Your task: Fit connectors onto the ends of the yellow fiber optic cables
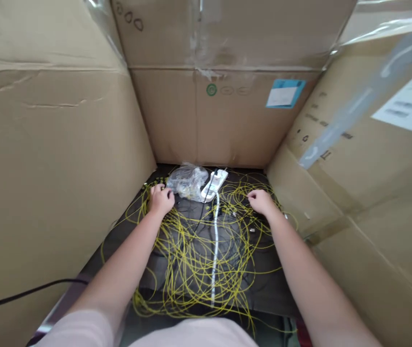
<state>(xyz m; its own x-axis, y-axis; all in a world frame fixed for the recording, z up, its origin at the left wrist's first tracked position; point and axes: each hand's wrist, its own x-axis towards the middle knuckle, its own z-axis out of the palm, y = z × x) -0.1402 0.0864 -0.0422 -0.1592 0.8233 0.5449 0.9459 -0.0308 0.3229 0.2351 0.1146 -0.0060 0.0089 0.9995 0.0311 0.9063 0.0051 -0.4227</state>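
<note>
Thin yellow tangled cables [182,241] seem mid-handling; far left, left hand [162,198] curls, grip untellable; far right, right hand's [261,200] fingertips press together, contents unclear; next move calls for gentle loosening.

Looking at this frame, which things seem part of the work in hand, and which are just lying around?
Seemingly part of the work:
- yellow cables, a loose tangle
- left hand and right hand, both at the tangle; grip unclear

Apparently just there:
- clear plastic bag
- white power strip
- white cord
- cardboard walls
</note>
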